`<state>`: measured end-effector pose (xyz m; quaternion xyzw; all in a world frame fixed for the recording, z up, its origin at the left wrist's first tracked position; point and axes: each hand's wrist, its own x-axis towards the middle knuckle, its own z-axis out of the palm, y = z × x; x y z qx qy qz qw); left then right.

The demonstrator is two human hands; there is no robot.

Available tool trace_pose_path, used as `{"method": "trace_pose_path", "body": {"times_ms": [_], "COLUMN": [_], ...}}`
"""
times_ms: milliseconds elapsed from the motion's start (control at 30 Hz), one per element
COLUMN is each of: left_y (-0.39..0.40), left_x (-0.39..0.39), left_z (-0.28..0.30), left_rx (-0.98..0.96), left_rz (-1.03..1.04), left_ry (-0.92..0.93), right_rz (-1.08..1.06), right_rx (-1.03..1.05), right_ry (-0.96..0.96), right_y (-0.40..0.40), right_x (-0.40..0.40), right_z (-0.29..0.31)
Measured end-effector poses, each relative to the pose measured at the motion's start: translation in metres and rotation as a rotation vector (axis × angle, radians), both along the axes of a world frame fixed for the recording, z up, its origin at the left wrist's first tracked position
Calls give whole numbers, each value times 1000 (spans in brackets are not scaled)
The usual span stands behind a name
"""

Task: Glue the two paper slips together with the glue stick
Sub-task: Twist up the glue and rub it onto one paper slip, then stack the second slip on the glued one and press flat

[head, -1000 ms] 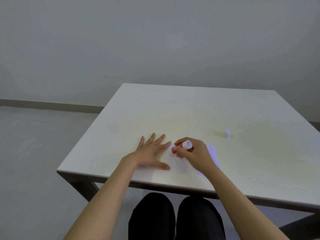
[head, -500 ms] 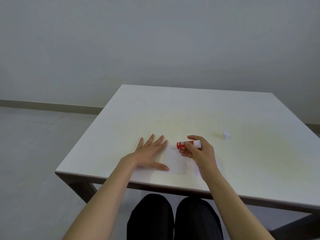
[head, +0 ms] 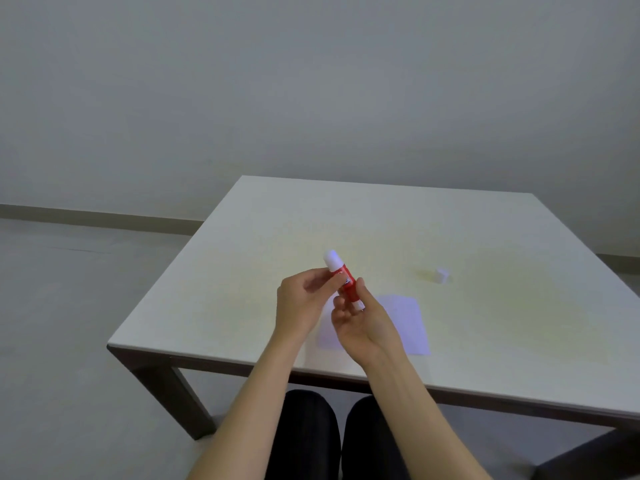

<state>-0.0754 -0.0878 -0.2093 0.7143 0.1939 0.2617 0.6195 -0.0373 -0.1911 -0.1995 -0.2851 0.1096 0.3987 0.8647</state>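
A red glue stick [head: 347,284] with a white end pointing up and away is held tilted above the table by both hands. My left hand [head: 304,299] pinches its upper part. My right hand [head: 363,323] grips its lower end. Two pale paper slips lie flat on the white table [head: 277,220] under the hands. One slip [head: 405,323] shows to the right of my right hand. The other slip [head: 327,336] is mostly hidden behind the wrists. A small white cap [head: 442,275] stands on the table, farther right.
The table's near edge [head: 242,362] runs just in front of my dark-trousered knees [head: 308,434]. A grey wall stands beyond the far edge, with grey floor to the left.
My left hand lifted off the paper slip and joined my right hand on the glue stick. The stick rose from the paper and now tilts up, with its white end high.
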Motion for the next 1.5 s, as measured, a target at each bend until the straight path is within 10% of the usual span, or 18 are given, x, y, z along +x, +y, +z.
{"method": "trace_pose_path", "body": {"times_ms": [367,767,1500], "left_y": [41,82,79], "left_x": [14,48,36], "left_z": [18,13,-10], "left_rx": [339,447,403], "left_rz": [283,415,389], "left_ry": [164,290,273], "right_rz": [111,253,275], "right_rx": [-501,-1219,-1195], "right_ry": [-528,-1744,-2017], "right_y": [-13,-31,-36], "right_x": [-8,-2,12], "right_z": [-21,-32,-46]}}
